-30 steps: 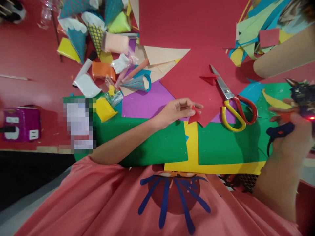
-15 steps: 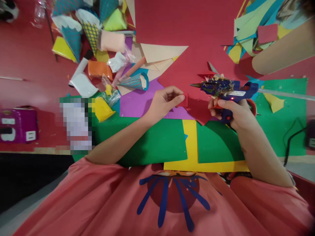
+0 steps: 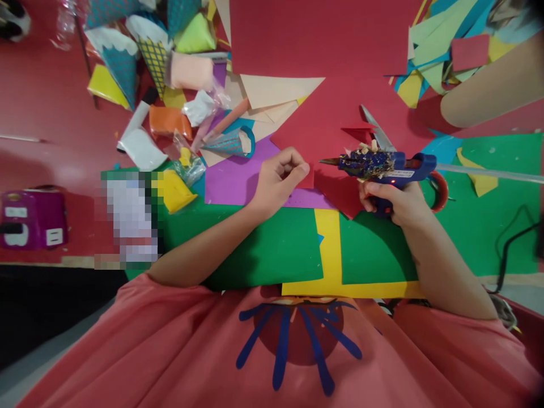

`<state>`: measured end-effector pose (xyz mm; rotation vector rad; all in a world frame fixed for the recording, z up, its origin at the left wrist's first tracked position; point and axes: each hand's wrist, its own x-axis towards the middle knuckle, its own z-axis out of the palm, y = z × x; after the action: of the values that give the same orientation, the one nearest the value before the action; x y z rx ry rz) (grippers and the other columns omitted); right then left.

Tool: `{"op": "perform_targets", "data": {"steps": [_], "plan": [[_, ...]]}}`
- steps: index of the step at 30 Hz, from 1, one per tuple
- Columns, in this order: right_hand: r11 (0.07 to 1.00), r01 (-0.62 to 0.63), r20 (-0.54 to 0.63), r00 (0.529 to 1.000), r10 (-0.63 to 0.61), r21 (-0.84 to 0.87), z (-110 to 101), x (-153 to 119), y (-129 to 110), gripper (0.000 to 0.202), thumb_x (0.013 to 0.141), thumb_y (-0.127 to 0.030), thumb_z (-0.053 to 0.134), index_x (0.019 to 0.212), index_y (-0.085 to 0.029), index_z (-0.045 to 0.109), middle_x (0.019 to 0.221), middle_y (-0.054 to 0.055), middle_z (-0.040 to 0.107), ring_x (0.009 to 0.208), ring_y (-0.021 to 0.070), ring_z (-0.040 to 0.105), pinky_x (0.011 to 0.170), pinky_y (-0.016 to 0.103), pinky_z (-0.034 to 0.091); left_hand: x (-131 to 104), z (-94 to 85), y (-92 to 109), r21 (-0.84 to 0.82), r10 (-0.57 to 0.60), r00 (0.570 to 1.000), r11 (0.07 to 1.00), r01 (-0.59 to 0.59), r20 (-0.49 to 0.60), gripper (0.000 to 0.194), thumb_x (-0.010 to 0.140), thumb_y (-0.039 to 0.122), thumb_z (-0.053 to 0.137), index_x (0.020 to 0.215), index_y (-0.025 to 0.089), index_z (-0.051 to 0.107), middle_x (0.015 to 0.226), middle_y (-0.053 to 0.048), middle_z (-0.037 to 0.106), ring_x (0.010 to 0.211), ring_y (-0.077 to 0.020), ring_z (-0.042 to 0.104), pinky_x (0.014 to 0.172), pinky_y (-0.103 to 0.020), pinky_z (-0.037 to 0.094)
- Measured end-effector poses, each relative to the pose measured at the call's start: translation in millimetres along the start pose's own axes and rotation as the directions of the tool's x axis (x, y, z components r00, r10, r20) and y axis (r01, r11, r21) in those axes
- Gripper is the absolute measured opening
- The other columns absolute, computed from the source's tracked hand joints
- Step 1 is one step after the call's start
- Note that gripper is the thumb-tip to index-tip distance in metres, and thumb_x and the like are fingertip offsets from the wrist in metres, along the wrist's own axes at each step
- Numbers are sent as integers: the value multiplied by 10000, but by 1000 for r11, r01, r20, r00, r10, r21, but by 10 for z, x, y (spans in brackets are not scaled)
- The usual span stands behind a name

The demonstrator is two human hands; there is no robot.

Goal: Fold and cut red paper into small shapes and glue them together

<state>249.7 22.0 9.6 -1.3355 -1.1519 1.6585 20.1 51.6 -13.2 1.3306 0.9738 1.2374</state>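
My left hand (image 3: 280, 180) is closed, pinching a small red paper piece (image 3: 306, 178) over the purple sheet (image 3: 225, 184). To its right, my right hand (image 3: 393, 201) is wrapped round the handle of a blue glue gun (image 3: 399, 165). The gun's metal nozzle (image 3: 329, 162) points left toward the red piece, a short gap away. Dried glue and debris cover the gun's front, and a small light glows on its side. Scissors (image 3: 378, 127) with an orange handle lie partly hidden behind the gun. Red paper (image 3: 335, 190) lies below the nozzle.
Decorated paper cones (image 3: 121, 65), clay packets (image 3: 170, 122) and a small blue cone (image 3: 232, 143) lie at the left. A cardboard tube (image 3: 488, 93) and paper scraps (image 3: 442, 39) are at the upper right. Green sheets (image 3: 263, 243) lie near my body. A purple box (image 3: 34, 218) sits far left.
My right hand and the glue gun have moved left, showing more of the scissors. My left hand has shifted slightly left, and the red piece shows more fully.
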Motion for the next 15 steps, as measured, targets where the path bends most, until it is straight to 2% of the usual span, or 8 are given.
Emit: {"op": "perform_targets", "data": {"steps": [3, 10, 15], "plan": [[1000, 1, -6, 1000, -1, 2, 5, 3, 1, 273, 723, -407, 753, 619, -191, 623, 546, -11, 600, 438, 99, 517, 408, 252, 376, -8, -6, -9, 3, 41, 999, 999, -41, 17, 368, 805, 390, 660, 575, 173, 473, 479, 77, 352, 414, -16, 270, 368, -153, 176], [1000, 17, 3, 1000, -17, 8, 17, 15, -2, 274, 728, -383, 746, 605, -182, 605, 525, -20, 591, 414, 86, 507, 393, 237, 370, -20, -5, -1, 36, 79, 996, 996, -80, 38, 315, 816, 288, 654, 588, 171, 473, 496, 76, 361, 417, -10, 254, 371, -150, 165], [1000, 4, -13, 1000, -4, 20, 31, 17, -11, 243, 711, -373, 762, 619, -199, 620, 561, -17, 595, 405, 86, 505, 378, 250, 366, -19, -8, -14, 47, 93, 995, 994, -95, 45, 319, 823, 311, 650, 596, 174, 473, 505, 74, 364, 419, -13, 253, 377, -154, 179]]}}
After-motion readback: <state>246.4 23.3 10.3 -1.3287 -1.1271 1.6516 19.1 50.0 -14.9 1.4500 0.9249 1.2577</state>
